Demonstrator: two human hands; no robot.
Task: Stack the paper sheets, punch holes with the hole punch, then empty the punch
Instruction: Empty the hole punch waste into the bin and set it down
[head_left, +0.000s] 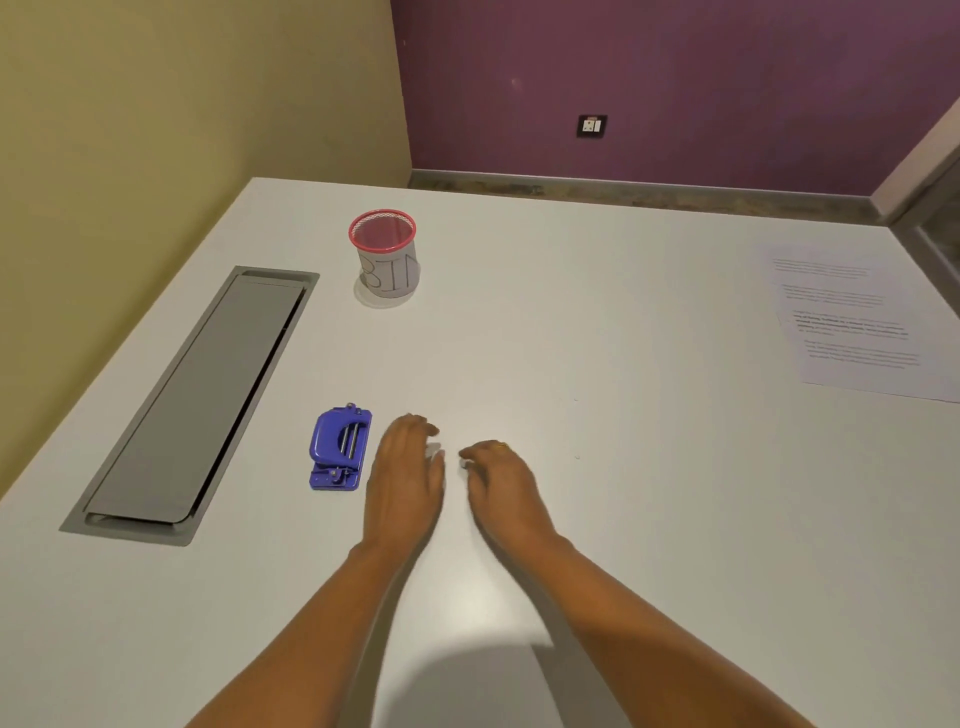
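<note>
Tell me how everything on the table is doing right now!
hole punch: lying untouched, lever up
paper sheets: flat at the far right, not yet punched
bin cup: upright, looks empty
cable hatch: lid closed
left hand: empty, palm down
right hand: empty, fingers curled

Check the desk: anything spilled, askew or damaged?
Nothing spilled or damaged. The hole punch sits upright beside the left hand; the bin cup stands upright. Only the paper sheets lie far right, slightly skewed to the table edge.

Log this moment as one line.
hands: left, right empty on table | punch untouched | paper far right
</note>
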